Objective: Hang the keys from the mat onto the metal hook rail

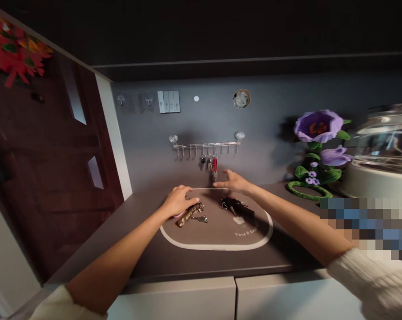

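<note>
My left hand [178, 200] rests palm down, fingers curled, on the left part of a brown oval mat [217, 233], over a brown strap keychain with keys [190, 213]. My right hand [232, 181] reaches toward the wall, fingers stretched out, just beside the red-tagged keys [214, 166] that hang from a metal hook rail [206, 144]. A dark bunch of keys [234, 205] lies on the mat below my right hand.
The mat lies on a dark counter [187, 262] above pale cabinet fronts. A purple artificial flower [317, 146] stands at the right, with a glass-lidded pot [384, 151] beyond it. A dark wooden door [47, 169] is at the left. Light switches [168, 101] sit above the rail.
</note>
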Action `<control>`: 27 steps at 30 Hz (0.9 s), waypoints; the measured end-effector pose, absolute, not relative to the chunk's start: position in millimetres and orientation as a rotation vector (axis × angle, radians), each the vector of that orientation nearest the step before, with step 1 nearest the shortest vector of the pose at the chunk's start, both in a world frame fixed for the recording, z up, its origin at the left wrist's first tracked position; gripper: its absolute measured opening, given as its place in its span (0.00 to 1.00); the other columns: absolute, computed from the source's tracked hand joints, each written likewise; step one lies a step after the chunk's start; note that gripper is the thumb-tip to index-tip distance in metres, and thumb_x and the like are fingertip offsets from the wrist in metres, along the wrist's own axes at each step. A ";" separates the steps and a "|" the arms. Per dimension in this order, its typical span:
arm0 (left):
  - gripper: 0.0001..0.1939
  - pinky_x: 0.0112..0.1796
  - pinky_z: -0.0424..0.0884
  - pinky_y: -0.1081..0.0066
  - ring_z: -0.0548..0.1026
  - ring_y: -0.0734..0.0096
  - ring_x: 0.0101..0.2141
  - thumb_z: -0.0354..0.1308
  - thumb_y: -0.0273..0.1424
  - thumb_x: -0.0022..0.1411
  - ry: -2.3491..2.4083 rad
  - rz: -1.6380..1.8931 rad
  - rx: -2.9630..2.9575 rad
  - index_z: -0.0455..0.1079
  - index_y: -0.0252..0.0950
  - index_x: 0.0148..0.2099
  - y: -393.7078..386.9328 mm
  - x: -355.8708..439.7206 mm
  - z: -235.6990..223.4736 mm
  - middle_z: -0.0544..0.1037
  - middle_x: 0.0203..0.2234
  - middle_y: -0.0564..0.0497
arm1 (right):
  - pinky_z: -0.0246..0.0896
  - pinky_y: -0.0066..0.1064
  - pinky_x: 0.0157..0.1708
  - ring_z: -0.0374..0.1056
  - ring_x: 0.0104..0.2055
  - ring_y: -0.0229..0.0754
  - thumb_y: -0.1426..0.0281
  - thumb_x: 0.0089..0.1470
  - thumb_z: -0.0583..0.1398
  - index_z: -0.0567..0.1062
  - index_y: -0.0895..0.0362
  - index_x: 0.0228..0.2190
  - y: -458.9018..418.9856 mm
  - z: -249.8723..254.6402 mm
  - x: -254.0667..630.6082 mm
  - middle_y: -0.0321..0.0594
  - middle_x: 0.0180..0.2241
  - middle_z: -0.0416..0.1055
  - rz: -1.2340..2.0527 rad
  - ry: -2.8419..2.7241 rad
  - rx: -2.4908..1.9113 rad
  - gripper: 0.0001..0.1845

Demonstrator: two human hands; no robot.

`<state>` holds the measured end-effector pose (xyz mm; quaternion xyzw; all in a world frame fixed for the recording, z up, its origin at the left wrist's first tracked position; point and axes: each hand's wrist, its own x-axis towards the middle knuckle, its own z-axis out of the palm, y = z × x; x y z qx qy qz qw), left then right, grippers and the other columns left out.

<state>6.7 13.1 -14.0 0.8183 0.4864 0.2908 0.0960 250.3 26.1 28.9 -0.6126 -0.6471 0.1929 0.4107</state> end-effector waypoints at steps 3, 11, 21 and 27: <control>0.32 0.52 0.57 0.62 0.61 0.59 0.53 0.49 0.50 0.52 1.289 0.783 2.589 0.60 0.38 0.56 4.3 10.1 -18.6 0.65 0.53 0.45 | 0.52 0.42 0.51 0.57 0.54 0.54 0.52 0.26 0.66 0.53 0.60 0.55 51.3 31.1 218.6 0.55 0.52 0.58 0.381 -1.404 -1.543 0.56; 0.37 0.55 0.51 0.59 0.55 0.58 0.57 0.45 0.54 0.53 1.018 0.446 2.718 0.53 0.40 0.60 -12.8 12.7 -24.9 0.59 0.57 0.44 | 0.56 0.38 0.47 0.63 0.48 0.49 0.58 0.37 0.62 0.44 0.57 0.55 96.6 21.5 154.2 0.55 0.50 0.60 0.329 -1.006 -1.466 0.49; 0.35 0.53 0.52 0.58 0.57 0.56 0.56 0.46 0.53 0.53 1.011 0.509 2.722 0.55 0.41 0.59 -9.7 9.5 -28.5 0.62 0.55 0.44 | 0.64 0.27 0.23 0.64 0.21 0.34 0.70 0.47 0.56 0.60 0.55 0.33 85.7 37.2 155.7 0.35 0.27 0.68 0.525 -0.943 -1.230 0.10; 0.35 0.53 0.52 0.58 0.58 0.55 0.56 0.50 0.51 0.51 1.007 0.524 2.704 0.56 0.41 0.59 -6.6 9.8 -31.1 0.63 0.55 0.43 | 0.59 0.19 0.16 0.56 0.14 0.27 0.79 0.50 0.54 0.57 0.56 0.26 81.2 85.3 161.0 0.26 0.15 0.59 0.698 -0.876 -0.934 0.09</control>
